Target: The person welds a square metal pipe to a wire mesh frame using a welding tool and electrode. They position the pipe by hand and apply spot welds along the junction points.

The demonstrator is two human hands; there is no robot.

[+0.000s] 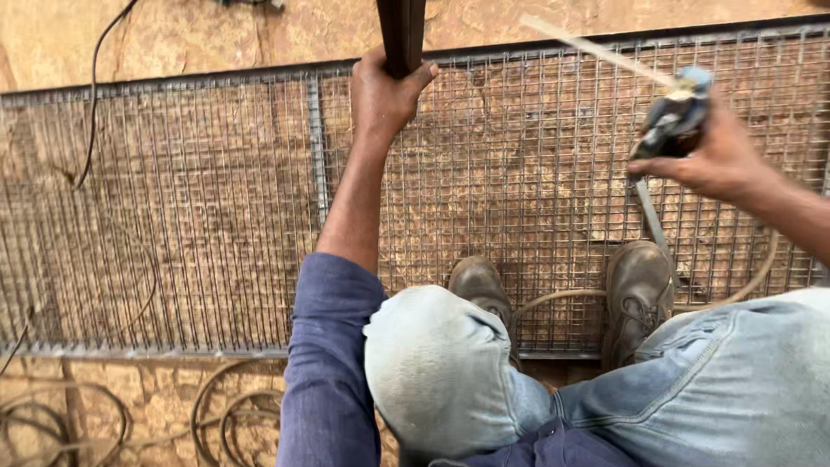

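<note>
At the bottom of the frame your bent knees fill the view, and just above them both work boots stand on the wire mesh panel itself. That footing is the first risk: the mesh wires are thin, and your weight could, I judge, bend the grid or let a sole slide if you lean further forward.

Between and beside the boots a pale cable curves across the mesh toward the right edge. It lies close to your feet, so a shifted foot could snag it and jerk the tool.

In the upper right, your right hand is closed around the handle of an electrode holder, with a thin welding rod angling up and to the left, blurred. The rod tip sits not far from your other hand, and neither hand appears gloved; a stray touch or spatter there would likely burn skin.

At top centre, your left hand grips the lower end of a dark steel bar standing upright at the panel's far frame rail. If that grip loosens, the bar could tip or drift off its spot.

Further off, a dark cord runs over the stone ground in the upper left, and loose wire loops lie at the lower left, both a possible trip hazard.
</note>
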